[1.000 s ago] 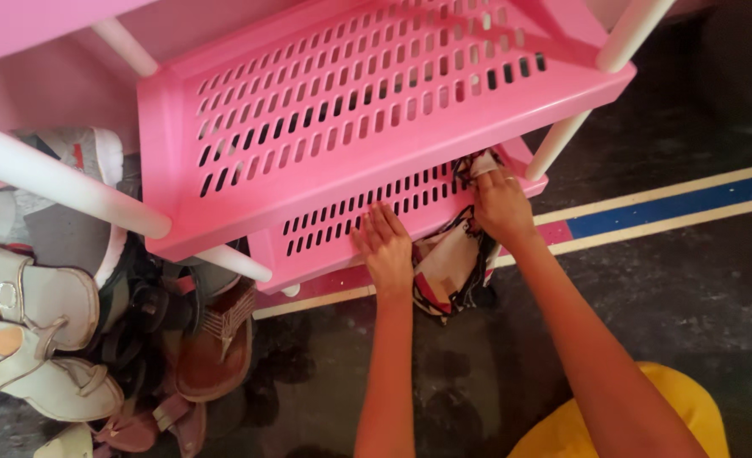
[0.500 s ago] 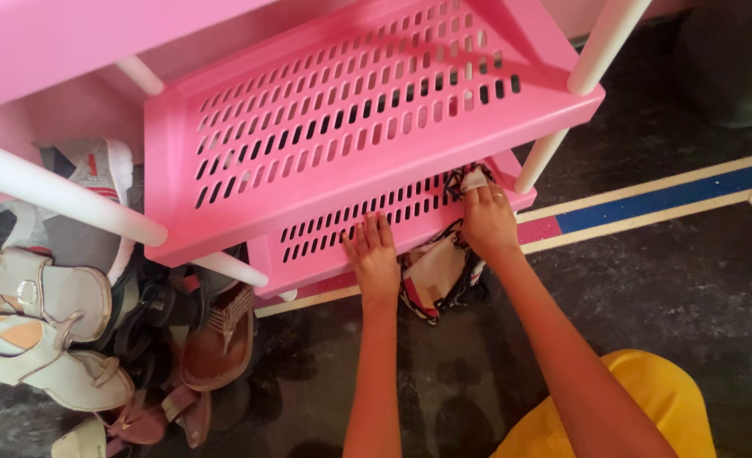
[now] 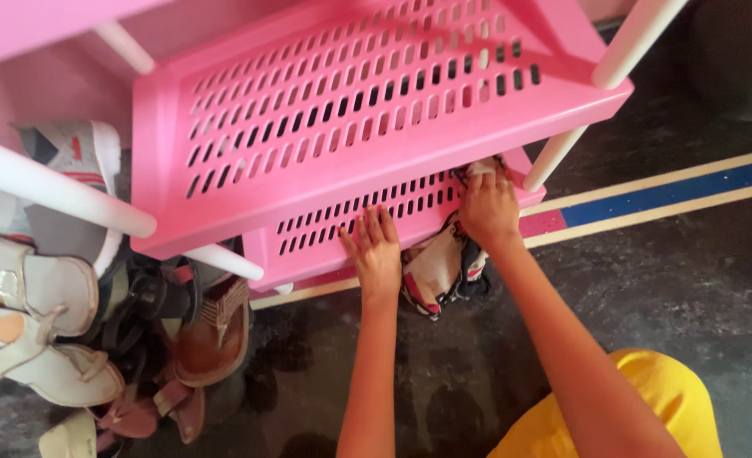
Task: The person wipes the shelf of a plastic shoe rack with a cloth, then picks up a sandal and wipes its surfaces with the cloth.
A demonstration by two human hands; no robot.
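I see my left hand (image 3: pixel 378 254) lying flat, fingers spread, on the front lip of the lower pink shelf (image 3: pixel 342 225), gripping nothing. My right hand (image 3: pixel 488 208) is curled down over the top of a shoe (image 3: pixel 440 271) patterned in white, red and black; it presses the shoe against the shelf's front right edge, though I cannot tell whether the fingers close fully around it. The shoe hangs half over that edge, its lower end just above the dark floor (image 3: pixel 690 288), between my two hands.

The upper pink shelf (image 3: pixel 350 110) juts out over both hands, so there is little headroom above the knuckles. A white post (image 3: pixel 554 157) stands just right of my right hand, closing that side. To the left, past another white post (image 3: pixel 54 191), a heap of sandals (image 3: pixel 28 288) and a brown slipper (image 3: pixel 211 331) crowd the floor close to the shelf's left corner. Open room lies toward me and to the right, across the floor up to the blue and cream border stripe (image 3: pixel 664 195). A yellow garment (image 3: pixel 639 407) fills the lower right corner.
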